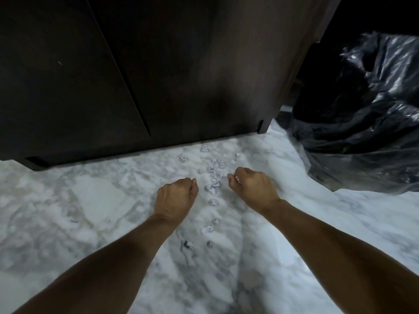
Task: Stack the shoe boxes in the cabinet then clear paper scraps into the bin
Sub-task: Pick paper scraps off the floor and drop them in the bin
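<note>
Dim overall, with cool light catching the pale marble floor (90, 200) and leaving the dark cabinet (113, 75) almost featureless. Sharp glare streaks on the black bin liner (367, 105) (upper right), soft forearm shadows below. Wide-angle bending at the edges, slight blur throughout.

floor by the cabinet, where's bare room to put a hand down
Bare marble floor lies wide open left of the left hand, below the cabinet. More lies right of the right hand, toward the black bin bag. It is crowded between the hands, where paper scraps run in a line.
</note>
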A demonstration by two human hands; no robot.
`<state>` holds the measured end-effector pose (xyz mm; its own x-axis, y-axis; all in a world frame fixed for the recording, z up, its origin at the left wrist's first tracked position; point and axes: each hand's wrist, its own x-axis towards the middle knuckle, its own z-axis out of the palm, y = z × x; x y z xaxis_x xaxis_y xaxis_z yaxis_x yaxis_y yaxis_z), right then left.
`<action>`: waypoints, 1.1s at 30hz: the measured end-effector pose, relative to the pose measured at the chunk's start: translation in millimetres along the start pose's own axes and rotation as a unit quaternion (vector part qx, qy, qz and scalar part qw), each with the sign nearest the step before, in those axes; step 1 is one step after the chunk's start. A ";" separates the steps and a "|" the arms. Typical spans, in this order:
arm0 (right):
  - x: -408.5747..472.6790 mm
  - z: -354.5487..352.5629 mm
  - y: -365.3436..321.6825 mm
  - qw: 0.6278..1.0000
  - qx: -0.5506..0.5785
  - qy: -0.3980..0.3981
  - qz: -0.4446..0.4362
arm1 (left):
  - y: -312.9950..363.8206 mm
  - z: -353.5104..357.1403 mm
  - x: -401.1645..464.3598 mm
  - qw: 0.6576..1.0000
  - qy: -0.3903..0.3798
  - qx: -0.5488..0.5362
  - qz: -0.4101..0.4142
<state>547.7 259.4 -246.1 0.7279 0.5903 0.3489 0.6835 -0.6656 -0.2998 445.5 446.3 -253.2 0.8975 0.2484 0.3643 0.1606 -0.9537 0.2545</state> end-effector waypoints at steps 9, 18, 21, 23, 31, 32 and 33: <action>79.1 -215.8 1.7 0.972 0.087 0.205 0.076 | 139.8 -96.9 132.9 0.974 0.137 -0.170 0.061; 94.7 -334.6 118.1 0.920 0.034 0.169 0.352 | 326.3 -146.0 238.4 0.956 -0.024 -0.291 0.019; 83.5 -329.6 142.7 0.918 0.082 0.075 0.380 | 356.6 -119.8 248.5 0.920 -0.142 -0.366 -0.025; 75.6 -328.3 155.8 0.906 0.123 0.035 0.404 | 366.5 -102.4 250.8 0.899 -0.215 -0.379 -0.043; 51.7 -331.8 172.5 0.886 0.138 0.188 0.402 | 362.4 -102.5 234.5 0.930 -0.146 -0.337 0.027; 49.7 -330.2 166.5 0.900 0.074 0.187 0.387 | 355.8 -104.8 229.3 0.933 -0.114 -0.340 0.031; 47.9 -328.3 158.9 0.910 0.013 0.185 0.372 | 347.4 -108.2 223.8 0.935 -0.087 -0.343 0.035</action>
<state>673.0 32.0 14.5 0.9240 -0.2161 0.3154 0.0146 -0.8044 -0.5939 657.7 189.0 13.7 0.9588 0.1002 0.2657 -0.1491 -0.6185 0.7715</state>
